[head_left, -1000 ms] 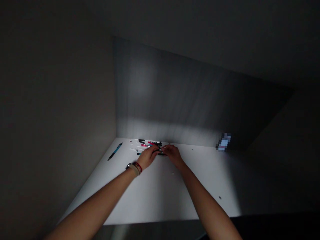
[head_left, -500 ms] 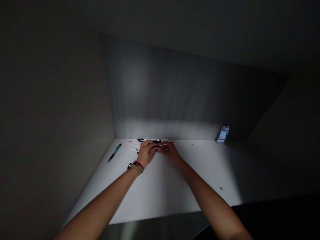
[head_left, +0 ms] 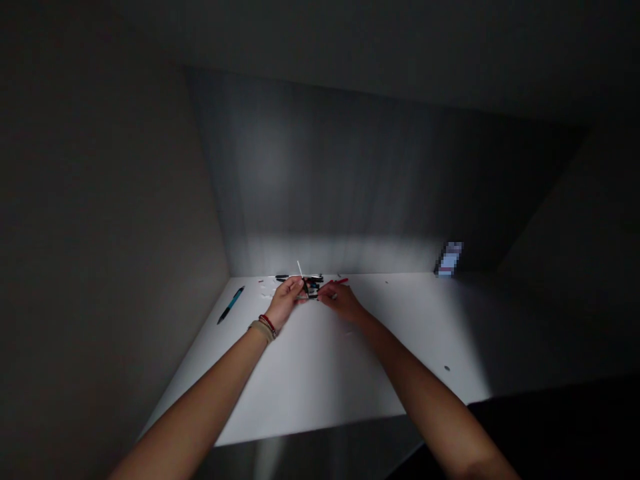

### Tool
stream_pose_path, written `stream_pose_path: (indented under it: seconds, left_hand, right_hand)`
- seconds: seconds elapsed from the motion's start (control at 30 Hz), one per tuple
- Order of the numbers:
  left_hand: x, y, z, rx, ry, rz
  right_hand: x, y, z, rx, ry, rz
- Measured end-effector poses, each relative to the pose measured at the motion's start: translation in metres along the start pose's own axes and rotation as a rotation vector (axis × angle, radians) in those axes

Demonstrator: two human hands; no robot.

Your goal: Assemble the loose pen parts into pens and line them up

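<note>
My left hand (head_left: 284,300) is closed in a pinch on a slim pen part (head_left: 301,269), black lower down with a thin white refill-like rod pointing up. My right hand (head_left: 341,301) is just to the right, its fingers curled together low over the table. A small dark piece lies by its fingertips; whether they grip it is too small to make out. Behind and between the hands lie several black pen pieces (head_left: 315,278). A red pen piece (head_left: 343,281) shows just past my right hand.
A blue and black pen (head_left: 231,305) lies at the left of the white table (head_left: 300,393). At the back right a lit phone (head_left: 449,259), blurred, leans on the grey panel (head_left: 320,180). A small dark hole (head_left: 447,368) marks the table's right side. Walls close in both sides.
My hands have drawn apart. The pen part, held nearly level between them before, now stands upright in my left hand alone. My right hand has lowered slightly toward the pieces.
</note>
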State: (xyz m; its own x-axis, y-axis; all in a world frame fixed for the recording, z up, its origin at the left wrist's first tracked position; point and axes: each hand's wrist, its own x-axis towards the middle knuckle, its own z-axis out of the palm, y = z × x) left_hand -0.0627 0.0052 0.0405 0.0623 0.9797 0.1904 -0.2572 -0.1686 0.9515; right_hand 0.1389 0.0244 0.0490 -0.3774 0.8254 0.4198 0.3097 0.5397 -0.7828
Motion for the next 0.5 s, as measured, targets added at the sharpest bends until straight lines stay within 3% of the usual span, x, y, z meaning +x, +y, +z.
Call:
stream_pose_path:
  seconds: [0.13, 0.37, 0.5]
  left_hand:
    - [-0.007, 0.003, -0.003, -0.058, -0.053, -0.041]
    - [-0.003, 0.000, -0.003, -0.046, -0.027, -0.019]
    - [0.006, -0.009, -0.005, -0.017, 0.050, -0.007]
  right_hand:
    - [0.003, 0.003, -0.003, -0.036, -0.008, -0.002]
    - [0.005, 0.023, -0.025, -0.170, 0.030, 0.078]
    - [0.003, 0.033, -0.035, -0.323, 0.051, 0.120]
